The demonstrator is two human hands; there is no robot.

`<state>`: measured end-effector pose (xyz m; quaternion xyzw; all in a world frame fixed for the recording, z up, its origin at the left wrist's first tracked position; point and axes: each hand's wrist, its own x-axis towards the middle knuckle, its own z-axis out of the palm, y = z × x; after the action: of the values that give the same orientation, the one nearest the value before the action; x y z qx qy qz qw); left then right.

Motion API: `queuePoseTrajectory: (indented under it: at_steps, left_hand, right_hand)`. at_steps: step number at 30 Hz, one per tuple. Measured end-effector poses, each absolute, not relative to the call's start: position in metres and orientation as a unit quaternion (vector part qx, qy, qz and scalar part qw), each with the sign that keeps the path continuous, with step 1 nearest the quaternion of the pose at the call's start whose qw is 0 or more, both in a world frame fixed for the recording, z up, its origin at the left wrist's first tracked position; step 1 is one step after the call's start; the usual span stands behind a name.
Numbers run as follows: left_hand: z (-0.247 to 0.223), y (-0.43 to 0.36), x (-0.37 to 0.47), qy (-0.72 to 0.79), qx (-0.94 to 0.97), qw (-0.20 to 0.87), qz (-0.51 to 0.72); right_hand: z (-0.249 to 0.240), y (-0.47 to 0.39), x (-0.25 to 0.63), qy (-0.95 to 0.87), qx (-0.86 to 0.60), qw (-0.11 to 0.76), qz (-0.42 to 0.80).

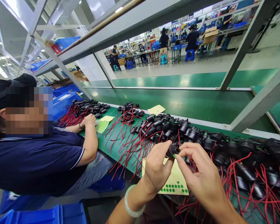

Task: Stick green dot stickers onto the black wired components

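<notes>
My left hand (155,166), with a pale bangle at its wrist, is closed around a small black pump (173,150) whose round port faces me. At the rim of that pump, my right hand (201,169) pinches a green round sticker (174,156) between thumb and forefinger. The fingertips of both hands almost meet there. Beneath them lies a pale yellow sticker sheet (171,177) with rows of green dots along its lower part. A long heap of black pumps (184,126) with red and black wires stretches behind and to the right; several carry green dots.
A co-worker (44,158) sits on my left, hands at another dotted sheet (104,123). More pumps (90,107) lie beyond. Metal frame posts (241,40) rise behind the green bench (117,137). Blue bins (44,214) stand at lower left.
</notes>
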<state>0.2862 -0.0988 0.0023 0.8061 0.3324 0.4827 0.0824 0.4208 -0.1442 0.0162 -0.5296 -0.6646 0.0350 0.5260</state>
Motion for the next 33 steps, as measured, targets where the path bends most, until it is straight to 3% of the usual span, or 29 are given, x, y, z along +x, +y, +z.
queuePoseTrajectory:
  at_steps: [4,20,27,33]
  left_hand:
    - [0.003,-0.099,0.285,0.331,0.810,0.073,0.479]
    - [0.008,-0.107,0.284,0.344,0.802,0.074,0.482]
    - [0.003,-0.106,0.282,0.375,0.788,0.102,0.478]
    - [0.008,-0.109,0.285,0.354,0.801,0.093,0.475]
  right_hand:
    - [0.014,-0.144,0.421,-0.655,-0.528,0.538,0.046]
    - [-0.004,-0.149,0.416,-0.683,-0.453,0.565,-0.092]
    - [-0.017,-0.148,0.426,-0.683,-0.455,0.564,-0.093]
    - [-0.009,-0.148,0.420,-0.651,-0.460,0.603,-0.019]
